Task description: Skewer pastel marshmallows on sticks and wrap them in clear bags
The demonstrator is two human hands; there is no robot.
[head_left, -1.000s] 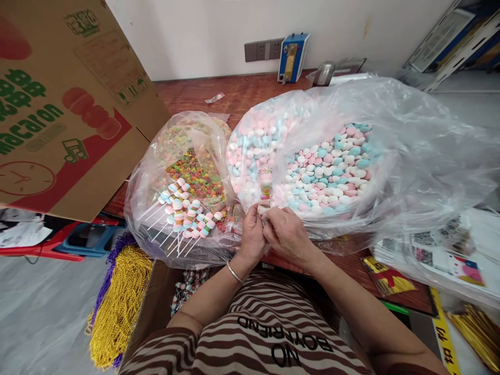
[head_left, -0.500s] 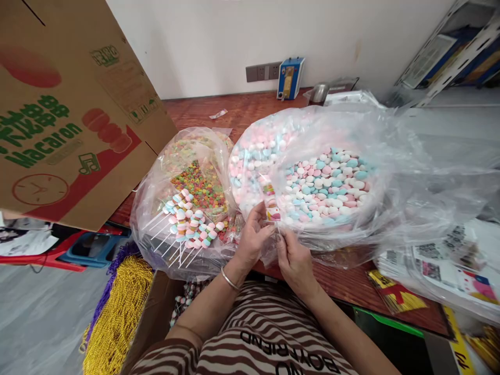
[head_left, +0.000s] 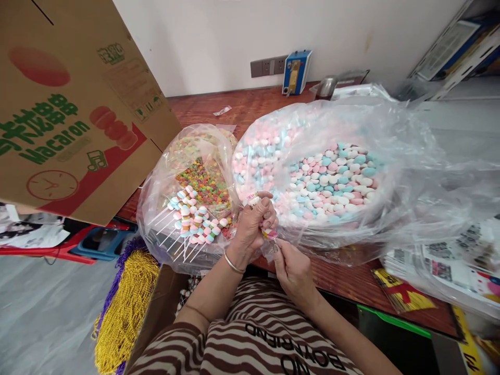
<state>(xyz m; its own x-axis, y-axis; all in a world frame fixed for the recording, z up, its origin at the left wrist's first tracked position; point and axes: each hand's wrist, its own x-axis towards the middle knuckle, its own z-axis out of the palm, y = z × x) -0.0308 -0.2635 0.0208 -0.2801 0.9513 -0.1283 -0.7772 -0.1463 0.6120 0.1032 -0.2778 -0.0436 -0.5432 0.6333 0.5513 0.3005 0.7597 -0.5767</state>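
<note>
My left hand (head_left: 252, 224) is closed around a wrapped candy skewer (head_left: 269, 233). Its printed wrapper shows above and below my fingers. Just to the right and lower, my right hand (head_left: 294, 264) pinches the lower end of the same skewer, where clear film bunches; whether the stick itself is between the fingertips is hidden. Left of my hands, several unwrapped candy skewers (head_left: 193, 216) with white sticks lie on a clear bag of small multicoloured candies (head_left: 203, 182). Behind my right hand sits a large open bag of pink, white and blue candies (head_left: 332, 179).
A tall cardboard box (head_left: 78, 120) stands at the left. Golden twist ties or cords (head_left: 127, 312) hang at the lower left. Against the wall is a small blue device (head_left: 297, 73). Printed plastic bags (head_left: 449, 260) lie at the right of the wooden table (head_left: 242, 107).
My left hand has wrapped its fingers round the candy skewer, which it held more loosely before. The right hand stays at the lower end. The whole view has shifted slightly.
</note>
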